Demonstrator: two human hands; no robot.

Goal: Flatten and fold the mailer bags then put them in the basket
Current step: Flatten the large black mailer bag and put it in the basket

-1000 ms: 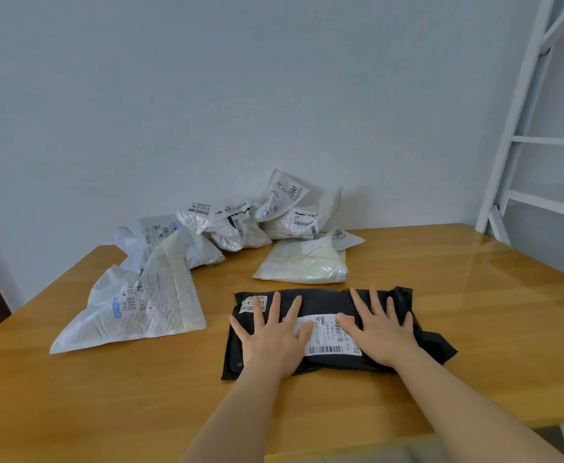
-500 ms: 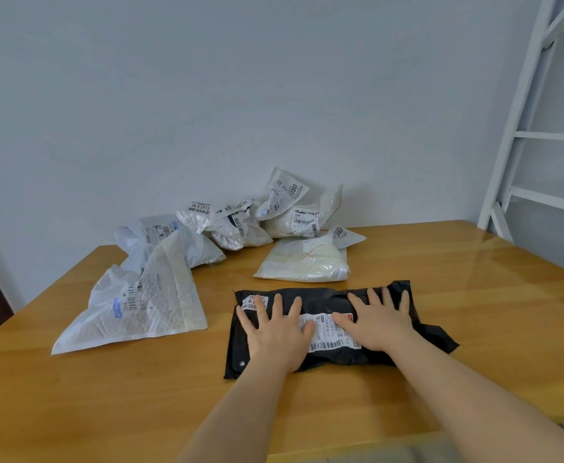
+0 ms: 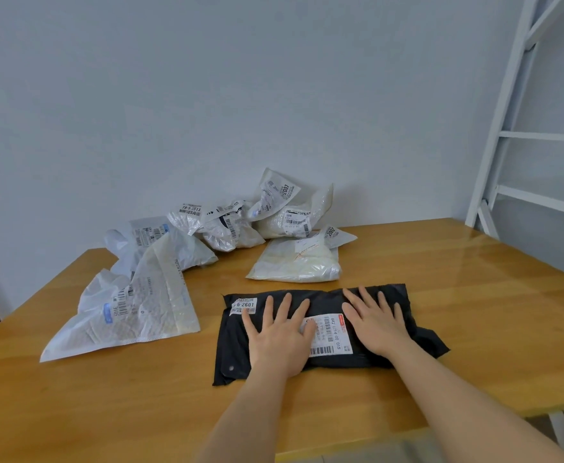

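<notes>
A black mailer bag (image 3: 324, 300) with white shipping labels lies flat on the wooden table (image 3: 457, 295), just in front of me. My left hand (image 3: 279, 335) presses flat on its left half, fingers spread. On the bag's right half my right hand (image 3: 375, 320) presses down the same way, fingers straight. Several white mailer bags lie further back: a large flat one (image 3: 140, 305) at the left, a cream one (image 3: 297, 262) behind the black bag, and crumpled ones (image 3: 227, 225) against the wall. No basket is in view.
A white metal ladder frame (image 3: 507, 128) stands at the table's right rear corner. The wall runs close behind the crumpled bags. Bare tabletop shows to the right of the black bag and along the near edge.
Both hands have slid a little over the black bag, the right one drawing back from the label. The bag looks slightly flatter. The white bags have not moved.
</notes>
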